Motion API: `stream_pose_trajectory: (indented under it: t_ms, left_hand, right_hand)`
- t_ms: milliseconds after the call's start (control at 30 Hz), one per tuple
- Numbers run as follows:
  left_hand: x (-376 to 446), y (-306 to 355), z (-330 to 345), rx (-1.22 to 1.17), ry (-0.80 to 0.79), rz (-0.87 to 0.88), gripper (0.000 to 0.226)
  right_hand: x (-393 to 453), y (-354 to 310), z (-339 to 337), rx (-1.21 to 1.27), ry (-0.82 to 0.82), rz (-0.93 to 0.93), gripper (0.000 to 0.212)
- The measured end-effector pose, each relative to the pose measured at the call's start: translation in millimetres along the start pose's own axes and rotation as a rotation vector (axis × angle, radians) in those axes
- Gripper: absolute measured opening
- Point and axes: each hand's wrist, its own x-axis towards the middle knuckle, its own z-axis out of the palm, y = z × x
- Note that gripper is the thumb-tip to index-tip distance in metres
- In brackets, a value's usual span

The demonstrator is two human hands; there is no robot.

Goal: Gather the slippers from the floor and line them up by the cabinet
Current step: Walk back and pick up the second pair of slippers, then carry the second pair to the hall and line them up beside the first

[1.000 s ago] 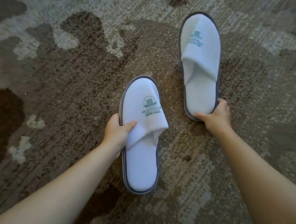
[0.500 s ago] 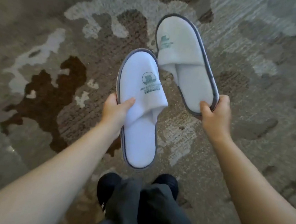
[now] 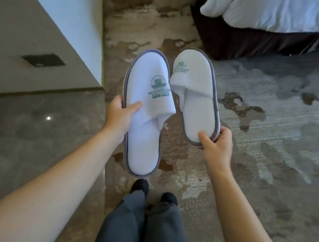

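Observation:
Two white slippers with grey edging and a green logo are held up in the air over the carpet. My left hand [image 3: 120, 115] grips the left slipper [image 3: 146, 108] at its side, thumb on the upper. My right hand [image 3: 217, 144] holds the right slipper [image 3: 196, 97] by its heel end. The two slippers touch near their toes, which point away from me. A pale cabinet or wall corner [image 3: 46, 28] stands at the upper left, apart from both slippers.
A bed with white bedding [image 3: 282, 13] and a dark base [image 3: 250, 41] fills the upper right. Patterned brown-grey carpet [image 3: 270, 131] lies ahead and right; polished stone floor [image 3: 37, 128] lies left. My legs and dark socks [image 3: 142, 187] are below the slippers.
Both slippers have been lifted off the carpet and brought close together. The view has turned, bringing the cabinet corner, the stone floor and the bed into sight.

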Motion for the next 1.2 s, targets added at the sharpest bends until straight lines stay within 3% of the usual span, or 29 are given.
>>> stream_pose_trajectory:
  t_ms: [233, 367, 633, 900, 1033, 1200]
  left_hand:
    - [-63.7, 35.3, -98.9, -0.262, 0.321, -0.009, 0.013]
    - [-105.4, 28.8, -167.3, -0.45, 0.539, -0.039, 0.022]
    - [-181.3, -8.0, -347.6, -0.785, 0.952, 0.013, 0.026]
    - [-255.3, -56.0, -559.6, -0.919, 1.386, 0.024, 0.024]
    - [-276.2, -70.9, -645.1, -0.945, 1.53, 0.053, 0.045]
    - [-263.0, -86.7, -733.1, -0.96, 1.699, 0.024, 0.041]
  right_hand:
    - [-48.2, -72.7, 61.5, -0.096, -0.315, -0.158, 0.026]
    - [-86.6, -98.2, 106.0, -0.182, -0.519, -0.224, 0.025]
    - [-213.2, -130.3, 261.2, -0.319, -0.965, -0.43, 0.026]
    - [-412.1, -139.9, 443.4, -0.32, -1.348, -0.417, 0.025]
    - [-491.7, -148.0, 515.4, -0.325, -1.495, -0.415, 0.023]
    - [-563.4, -154.6, 610.0, -0.354, -1.67, -0.358, 0.026]
